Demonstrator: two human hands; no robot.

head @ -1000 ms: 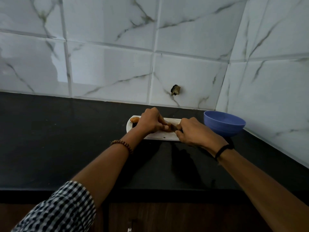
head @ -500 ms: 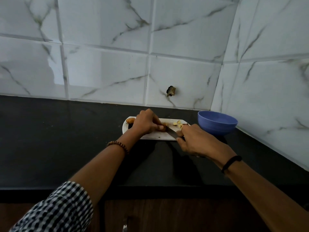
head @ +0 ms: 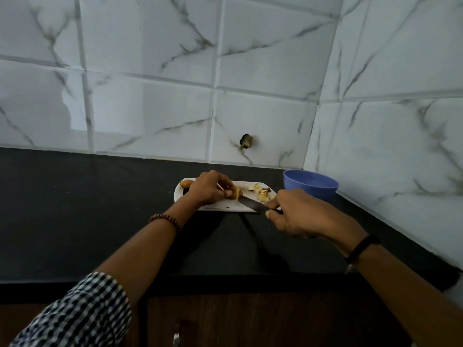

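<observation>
A white cutting board [head: 220,205] lies on the black counter near the back wall. My left hand [head: 209,188] grips a brown-skinned vegetable piece [head: 235,192] on the board. My right hand [head: 298,216] grips the handle of a knife [head: 251,202], whose dark blade lies on the board with its tip against that piece. Several pale cut chunks [head: 261,192] sit on the board's right part. Another whole brown piece [head: 186,183] rests at the board's left end, partly behind my left hand.
A blue bowl [head: 310,184] stands right of the board in the corner where the two marble-tiled walls meet. The black counter [head: 75,209] stretches to the left. Wooden cabinet fronts [head: 250,321] run below its front edge. A small dark hole [head: 246,141] marks the back wall.
My right hand has drawn back toward me and to the right, so the knife blade and the cut chunks now show. My left hand stays on the piece.
</observation>
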